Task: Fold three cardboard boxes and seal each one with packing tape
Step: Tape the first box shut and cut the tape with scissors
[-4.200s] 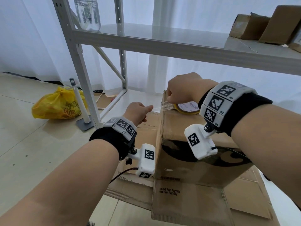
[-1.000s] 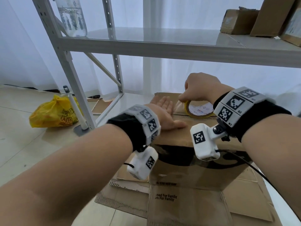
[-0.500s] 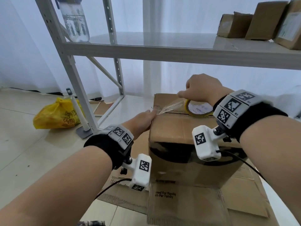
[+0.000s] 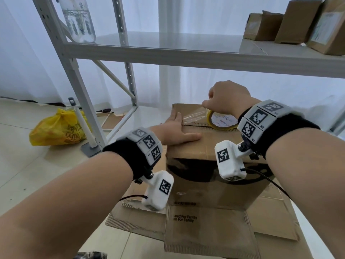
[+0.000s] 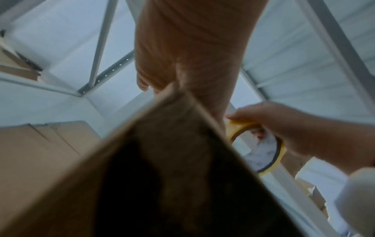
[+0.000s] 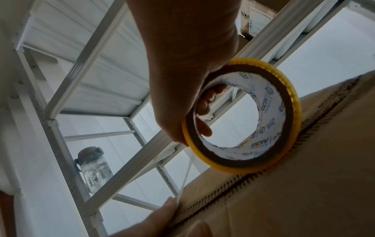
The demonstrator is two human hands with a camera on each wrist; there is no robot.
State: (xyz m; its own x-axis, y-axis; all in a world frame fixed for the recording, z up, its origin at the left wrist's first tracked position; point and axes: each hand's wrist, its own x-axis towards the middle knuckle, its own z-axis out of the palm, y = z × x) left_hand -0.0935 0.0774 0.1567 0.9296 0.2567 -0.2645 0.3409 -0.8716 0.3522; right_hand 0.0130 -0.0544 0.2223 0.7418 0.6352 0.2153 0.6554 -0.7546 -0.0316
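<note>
The left hand lies flat, fingers straight, on the cardboard box top beside its seam. The right hand grips the tape roll, fingers curled through its core, the roll touching the seam.

Partly readable print, "For Family", repeated on two lines, marks the flattened cardboard lying below both hands.

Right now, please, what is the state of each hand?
Left hand: open, flat on top of the cardboard box, pressing the tape end down.
Right hand: closed, gripping the tape roll, fingers through its core.
</note>
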